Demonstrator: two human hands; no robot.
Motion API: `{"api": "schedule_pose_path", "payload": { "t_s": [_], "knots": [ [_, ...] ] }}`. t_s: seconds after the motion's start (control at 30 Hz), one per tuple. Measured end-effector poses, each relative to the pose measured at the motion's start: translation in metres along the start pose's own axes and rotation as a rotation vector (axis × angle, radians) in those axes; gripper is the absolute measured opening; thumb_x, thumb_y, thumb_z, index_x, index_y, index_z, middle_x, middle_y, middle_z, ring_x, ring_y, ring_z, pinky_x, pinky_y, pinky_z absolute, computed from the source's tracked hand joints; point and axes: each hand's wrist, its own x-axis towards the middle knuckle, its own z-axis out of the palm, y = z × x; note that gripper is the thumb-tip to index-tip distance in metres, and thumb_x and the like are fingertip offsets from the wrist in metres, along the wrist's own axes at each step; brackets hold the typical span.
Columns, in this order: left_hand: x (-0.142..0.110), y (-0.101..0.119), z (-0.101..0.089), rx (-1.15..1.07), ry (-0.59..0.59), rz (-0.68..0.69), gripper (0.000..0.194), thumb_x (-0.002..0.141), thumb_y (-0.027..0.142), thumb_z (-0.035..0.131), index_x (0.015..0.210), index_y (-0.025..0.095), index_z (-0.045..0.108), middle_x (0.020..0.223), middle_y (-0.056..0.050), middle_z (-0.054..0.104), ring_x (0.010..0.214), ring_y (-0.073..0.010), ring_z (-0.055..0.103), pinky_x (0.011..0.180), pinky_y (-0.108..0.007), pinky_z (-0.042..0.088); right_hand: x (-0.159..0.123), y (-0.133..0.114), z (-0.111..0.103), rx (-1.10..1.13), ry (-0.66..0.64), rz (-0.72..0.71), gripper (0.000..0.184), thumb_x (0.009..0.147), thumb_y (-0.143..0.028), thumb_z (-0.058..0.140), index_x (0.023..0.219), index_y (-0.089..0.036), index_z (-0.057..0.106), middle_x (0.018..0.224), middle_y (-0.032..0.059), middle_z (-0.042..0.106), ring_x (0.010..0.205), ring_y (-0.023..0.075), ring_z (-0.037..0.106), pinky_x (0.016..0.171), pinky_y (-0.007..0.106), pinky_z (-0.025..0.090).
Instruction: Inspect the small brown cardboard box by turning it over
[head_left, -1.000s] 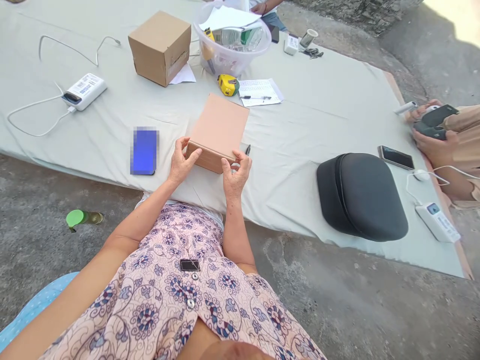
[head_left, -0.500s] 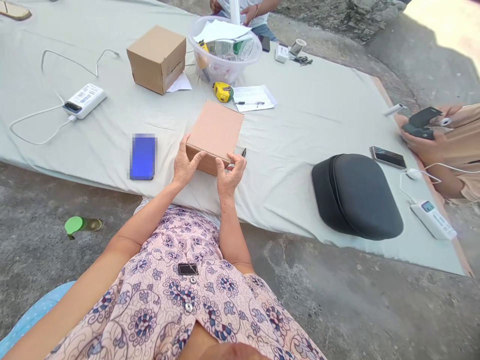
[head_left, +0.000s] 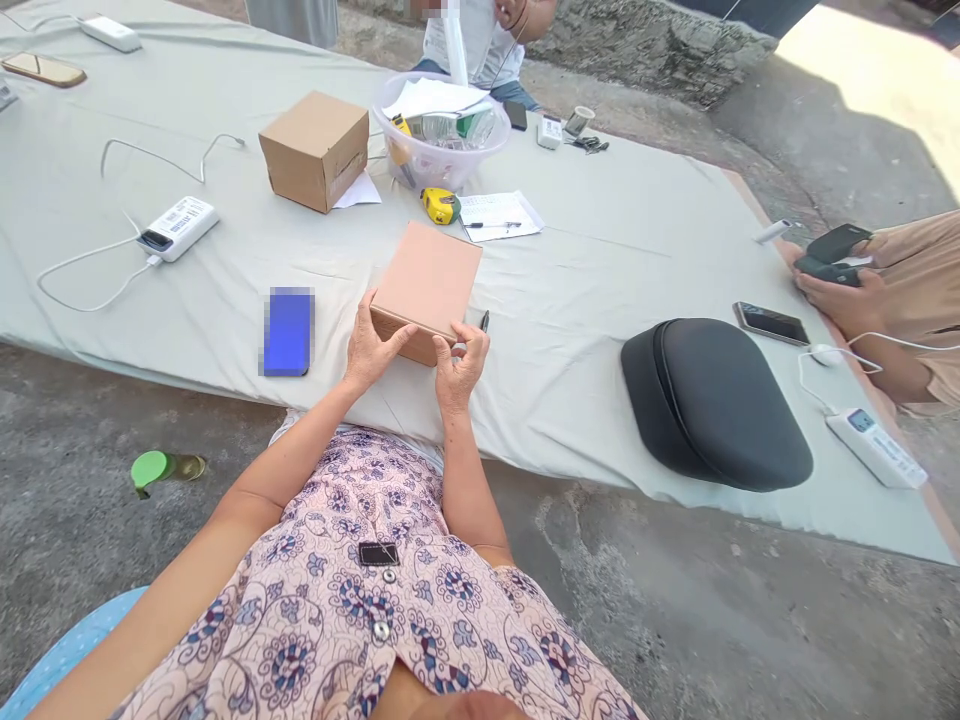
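A flat pinkish-brown cardboard box [head_left: 427, 280] lies on the pale sheet [head_left: 600, 260] in front of me. My left hand [head_left: 369, 350] grips its near left corner, thumb stretched along the front edge. My right hand [head_left: 459, 366] pinches the near right corner with curled fingers. A black pen [head_left: 484, 321] lies just right of the box, close to my right fingers. A blurred blue rectangle [head_left: 287, 331] lies to the left of my left hand.
Behind the box are a yellow tape measure [head_left: 439, 205], a paper sheet [head_left: 496, 215], a clear plastic bowl [head_left: 441, 130] and a brown carton [head_left: 313, 150]. A white power bank [head_left: 177, 228] lies left, a black case [head_left: 716, 402] right. Another person's hands [head_left: 836, 285] hold a device at far right.
The view has tilted up, so everything sits lower in the frame. My hands stay on the box's near corners, the right one drawn in slightly.
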Motion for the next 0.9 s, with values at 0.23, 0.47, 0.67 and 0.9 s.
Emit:
{"api": "schedule_pose_path", "payload": {
  "t_s": [0.23, 0.47, 0.67, 0.9],
  "knots": [
    [0.003, -0.01, -0.002, 0.032, -0.041, 0.03, 0.101, 0.084, 0.055, 0.076, 0.16, 0.026, 0.016, 0.166, -0.019, 0.034, 0.153, -0.0333, 0.039, 0.125, -0.05, 0.039, -0.01, -0.006, -0.01, -0.014, -0.005, -0.095, 0.044, 0.1, -0.057, 0.051, 0.118, -0.022, 0.071, 0.11, 0.0104, 0.066, 0.094, 0.0176, 0.064, 0.073, 0.029, 0.055],
    [-0.006, 0.003, -0.006, 0.323, -0.033, 0.192, 0.06, 0.098, 0.04, 0.055, 0.155, 0.026, 0.043, 0.174, -0.015, 0.009, 0.163, -0.0384, 0.012, 0.132, -0.058, 0.02, -0.024, -0.024, -0.002, -0.004, -0.026, -0.118, 0.039, 0.102, -0.051, 0.051, 0.115, -0.023, 0.075, 0.104, 0.0099, 0.065, 0.092, 0.018, 0.063, 0.077, 0.032, 0.058],
    [-0.009, 0.018, -0.007, 0.4, -0.086, 0.088, 0.08, 0.081, 0.058, 0.077, 0.15, 0.024, 0.053, 0.174, -0.022, 0.001, 0.162, -0.0463, 0.011, 0.127, -0.061, 0.029, -0.01, -0.011, -0.004, 0.127, -0.143, -0.031, 0.038, 0.095, -0.055, 0.062, 0.109, -0.023, 0.077, 0.101, 0.0079, 0.066, 0.089, 0.0171, 0.064, 0.073, 0.029, 0.057],
    [-0.007, 0.024, -0.003, 0.441, -0.057, 0.025, 0.099, 0.065, 0.068, 0.086, 0.146, 0.022, 0.055, 0.171, -0.028, 0.007, 0.159, -0.0507, 0.017, 0.12, -0.064, 0.04, 0.022, -0.002, -0.016, 0.252, -0.391, 0.067, 0.043, 0.086, -0.062, 0.068, 0.096, -0.022, 0.078, 0.084, 0.0038, 0.068, 0.08, 0.0172, 0.062, 0.076, 0.032, 0.053]
  ]
}}
